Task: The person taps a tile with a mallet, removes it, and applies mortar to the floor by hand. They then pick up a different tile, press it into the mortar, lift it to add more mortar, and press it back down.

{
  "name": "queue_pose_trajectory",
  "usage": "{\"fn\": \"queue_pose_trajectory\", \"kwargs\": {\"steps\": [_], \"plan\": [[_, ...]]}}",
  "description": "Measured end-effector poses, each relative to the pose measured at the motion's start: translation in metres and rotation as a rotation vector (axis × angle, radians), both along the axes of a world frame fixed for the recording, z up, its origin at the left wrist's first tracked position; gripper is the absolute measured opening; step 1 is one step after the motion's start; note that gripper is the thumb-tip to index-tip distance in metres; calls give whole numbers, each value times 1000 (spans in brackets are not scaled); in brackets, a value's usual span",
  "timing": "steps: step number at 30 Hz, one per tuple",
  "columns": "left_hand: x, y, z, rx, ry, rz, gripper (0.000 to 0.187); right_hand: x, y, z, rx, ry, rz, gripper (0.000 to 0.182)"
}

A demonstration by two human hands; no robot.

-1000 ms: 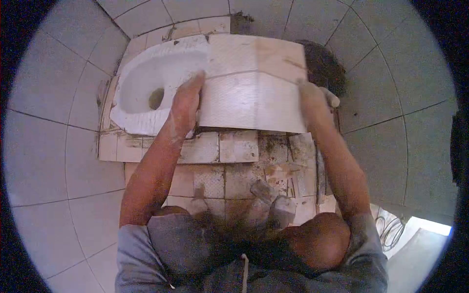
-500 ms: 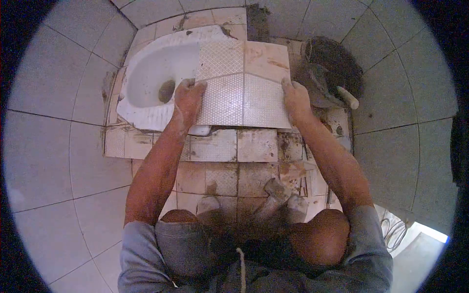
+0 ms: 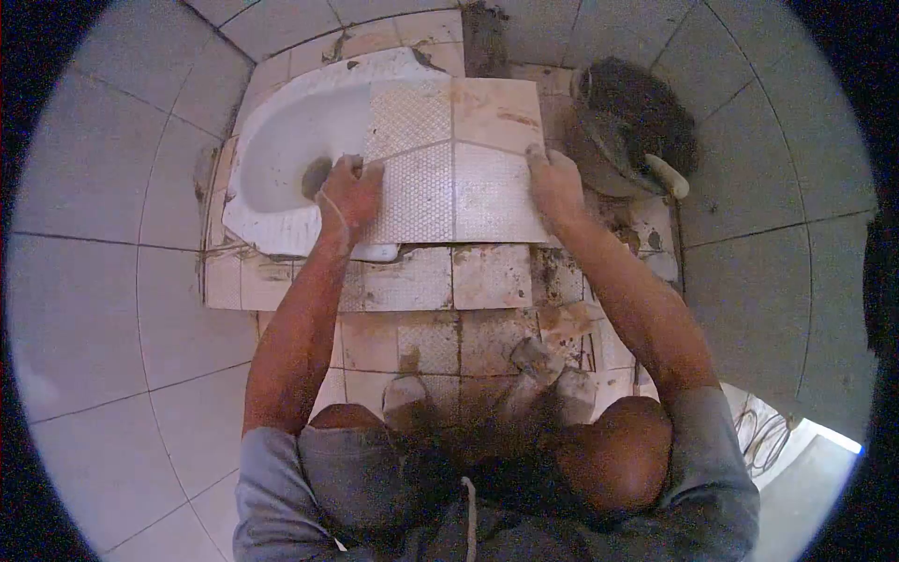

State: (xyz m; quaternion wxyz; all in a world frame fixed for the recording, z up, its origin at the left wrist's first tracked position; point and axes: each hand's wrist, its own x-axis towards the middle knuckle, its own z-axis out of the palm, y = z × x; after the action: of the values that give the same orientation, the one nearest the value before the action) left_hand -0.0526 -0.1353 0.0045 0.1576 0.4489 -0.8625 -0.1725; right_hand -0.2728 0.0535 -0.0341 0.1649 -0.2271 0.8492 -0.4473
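A large patterned floor tile [image 3: 453, 192], marked into mosaic and plain sections, is between my two hands. My left hand [image 3: 352, 195] grips its left edge, fingers curled and thumb on top. On the opposite edge, my right hand [image 3: 559, 187] is closed in the same way. The tile overlaps the right part of a white squat toilet [image 3: 281, 220] set in the raised step. What lies under the tile is hidden.
Right of the tile stands a dark bucket [image 3: 604, 155] with a pale-handled tool [image 3: 667, 175] across it. Dirty tiles face the step front [image 3: 492, 278]. A hammer-like tool [image 3: 532, 356] lies near my feet. Grey tiled walls [image 3: 749, 169] close in on both sides. Cable coils [image 3: 763, 436] lie lower right.
The tile and both hands have shifted slightly left in view, while the camera has also moved a little. Both hands keep their hold on the tile's edges.
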Motion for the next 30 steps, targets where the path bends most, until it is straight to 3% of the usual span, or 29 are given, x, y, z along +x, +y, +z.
{"fn": "queue_pose_trajectory", "kwargs": {"steps": [4,7,12,14,20,24,26,29,30], "plan": [[4,-2,-3,77,61,58,47,2,-6,-13,-89,-1,-32,46],[6,-7,-12,86,66,34,50,-5,-4,-11,-16,29,92,48],[5,-9,-25,23,96,10,56,10,0,8,38,39,91,50],[-1,4,-13,3,111,153,61,14,1,9,6,58,120,51],[0,6,-15,-76,163,90,55,16,-3,8,-69,4,65,51],[1,3,-19,-181,109,123,52,-6,19,20,93,38,251,47],[1,10,-3,-129,77,14,57,-11,39,31,139,18,307,45],[-2,3,-4,-15,90,97,61,-4,63,41,206,-23,454,37],[-4,1,-3,-17,90,104,61,2,70,45,181,-224,432,33]]}}
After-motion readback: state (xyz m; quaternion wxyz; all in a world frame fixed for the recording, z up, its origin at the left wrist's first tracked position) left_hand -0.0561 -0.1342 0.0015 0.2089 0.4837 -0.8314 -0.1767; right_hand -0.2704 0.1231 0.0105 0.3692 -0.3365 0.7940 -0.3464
